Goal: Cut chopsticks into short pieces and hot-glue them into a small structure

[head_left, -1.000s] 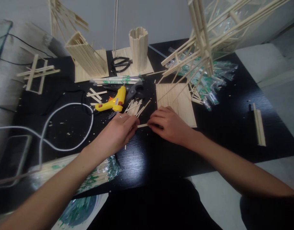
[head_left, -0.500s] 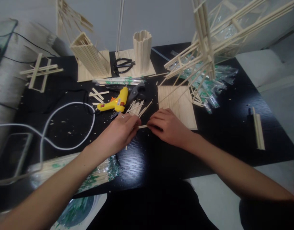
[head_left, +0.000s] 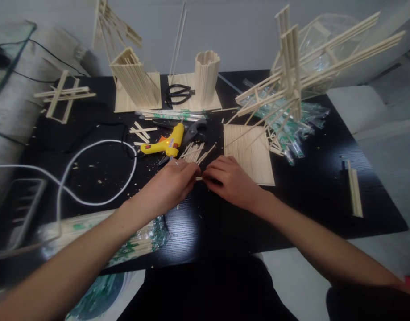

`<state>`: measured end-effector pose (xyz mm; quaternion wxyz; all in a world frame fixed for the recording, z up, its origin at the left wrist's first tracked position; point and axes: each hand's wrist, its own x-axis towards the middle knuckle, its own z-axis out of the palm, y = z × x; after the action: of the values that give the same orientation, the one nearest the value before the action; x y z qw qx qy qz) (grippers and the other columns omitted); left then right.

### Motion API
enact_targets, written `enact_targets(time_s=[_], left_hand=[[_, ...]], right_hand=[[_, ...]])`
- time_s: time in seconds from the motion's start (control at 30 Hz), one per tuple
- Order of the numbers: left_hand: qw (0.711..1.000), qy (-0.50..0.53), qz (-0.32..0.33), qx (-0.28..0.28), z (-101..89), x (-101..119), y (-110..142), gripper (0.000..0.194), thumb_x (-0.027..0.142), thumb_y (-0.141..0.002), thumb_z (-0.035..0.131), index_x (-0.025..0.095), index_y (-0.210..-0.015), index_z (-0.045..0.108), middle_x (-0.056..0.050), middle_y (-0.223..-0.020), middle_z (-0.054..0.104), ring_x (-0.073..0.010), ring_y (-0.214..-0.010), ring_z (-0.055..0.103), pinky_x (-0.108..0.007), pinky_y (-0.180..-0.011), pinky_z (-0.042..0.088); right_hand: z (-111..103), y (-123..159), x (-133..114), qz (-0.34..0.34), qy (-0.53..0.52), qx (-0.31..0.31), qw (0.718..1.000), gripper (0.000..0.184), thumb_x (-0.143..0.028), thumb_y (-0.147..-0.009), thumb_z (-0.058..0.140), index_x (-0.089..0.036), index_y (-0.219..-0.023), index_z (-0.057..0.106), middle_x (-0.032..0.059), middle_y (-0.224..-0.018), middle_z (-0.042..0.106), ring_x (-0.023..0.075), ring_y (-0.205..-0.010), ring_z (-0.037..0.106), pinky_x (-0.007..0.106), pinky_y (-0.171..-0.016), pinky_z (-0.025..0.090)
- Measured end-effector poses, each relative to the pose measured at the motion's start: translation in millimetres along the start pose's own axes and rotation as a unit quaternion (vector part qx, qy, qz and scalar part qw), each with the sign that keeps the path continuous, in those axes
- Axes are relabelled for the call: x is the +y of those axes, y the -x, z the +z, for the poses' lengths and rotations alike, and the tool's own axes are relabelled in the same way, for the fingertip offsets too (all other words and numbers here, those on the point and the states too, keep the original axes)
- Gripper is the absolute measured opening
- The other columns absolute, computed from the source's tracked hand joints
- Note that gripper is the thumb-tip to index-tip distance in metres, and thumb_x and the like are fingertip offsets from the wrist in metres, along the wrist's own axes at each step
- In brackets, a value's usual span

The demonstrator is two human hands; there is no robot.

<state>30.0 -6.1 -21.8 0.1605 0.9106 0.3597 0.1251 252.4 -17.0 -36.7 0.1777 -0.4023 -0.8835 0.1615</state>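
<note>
My left hand (head_left: 171, 185) and my right hand (head_left: 229, 180) meet at the middle of the black table (head_left: 308, 196). Both pinch a short wooden stick (head_left: 199, 179) that lies across the gap between their fingertips; only a small piece of it shows. Just beyond the fingers lies a loose pile of cut sticks (head_left: 194, 153). A yellow glue gun (head_left: 164, 143) rests to the left of that pile, and dark cutters (head_left: 194, 128) lie behind it. A flat panel of glued sticks (head_left: 250, 151) lies beside my right hand.
A tall stick frame (head_left: 291, 84) leans over plastic-wrapped chopsticks (head_left: 291, 133) at the right. At the back stand a slanted stick box (head_left: 133, 80), a stick cup (head_left: 206, 76) and scissors (head_left: 178, 92). A white cable (head_left: 91, 196) loops on the left. Wrapped chopsticks (head_left: 124, 243) lie near the front edge.
My hands have drawn closer together, so less of the stick shows between them. The view has shifted slightly; nothing else on the table has moved.
</note>
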Motion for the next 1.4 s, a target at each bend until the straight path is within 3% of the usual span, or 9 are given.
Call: enact_targets(time_s=[0.5,0.63,1.1,1.4], left_hand=[[0.998,-0.048,0.032,-0.004,-0.3,6.7,-1.7,0.011,0.010,-0.094,0.052,0.012,-0.104,0.058,-0.009,-0.091,0.061,-0.0241,-0.085,0.058,-0.039,-0.078,0.049],[0.998,-0.055,0.026,0.008,1.0,6.7,0.3,0.011,0.009,-0.095,0.052,0.013,-0.104,0.057,-0.007,-0.087,0.060,-0.0221,-0.080,0.058,-0.036,-0.074,0.049],[0.999,-0.020,-0.023,-0.027,1.4,4.3,1.4,0.007,0.014,-0.097,0.051,0.016,-0.102,0.056,-0.005,-0.085,0.058,-0.0201,-0.077,0.058,-0.031,-0.068,0.048],[0.999,-0.001,-0.025,-0.024,1.3,2.9,2.3,0.005,0.015,-0.097,0.052,0.017,-0.101,0.055,-0.004,-0.083,0.058,-0.0188,-0.075,0.056,-0.031,-0.066,0.046]], right_hand=[[-0.3,-0.1,-0.6,-0.008,0.000,-0.007,1.000,0.009,-0.019,-0.098,0.061,-0.018,-0.098,0.070,0.0061,-0.100,0.073,0.0243,-0.100,0.057,0.037,-0.088,0.037],[0.2,0.0,-0.3,-0.012,0.003,-0.002,1.000,0.008,-0.019,-0.097,0.063,-0.017,-0.098,0.070,0.0062,-0.099,0.073,0.0244,-0.098,0.057,0.038,-0.087,0.037],[0.9,-0.1,-2.1,-0.013,0.021,-0.005,1.000,0.009,-0.021,-0.098,0.064,-0.016,-0.099,0.071,0.0061,-0.098,0.072,0.0243,-0.096,0.055,0.037,-0.087,0.040],[2.7,1.9,-3.9,-0.004,-0.004,-0.003,1.000,0.017,-0.020,-0.103,0.054,-0.016,-0.101,0.071,0.0082,-0.099,0.070,0.0220,-0.093,0.057,0.036,-0.086,0.042]])
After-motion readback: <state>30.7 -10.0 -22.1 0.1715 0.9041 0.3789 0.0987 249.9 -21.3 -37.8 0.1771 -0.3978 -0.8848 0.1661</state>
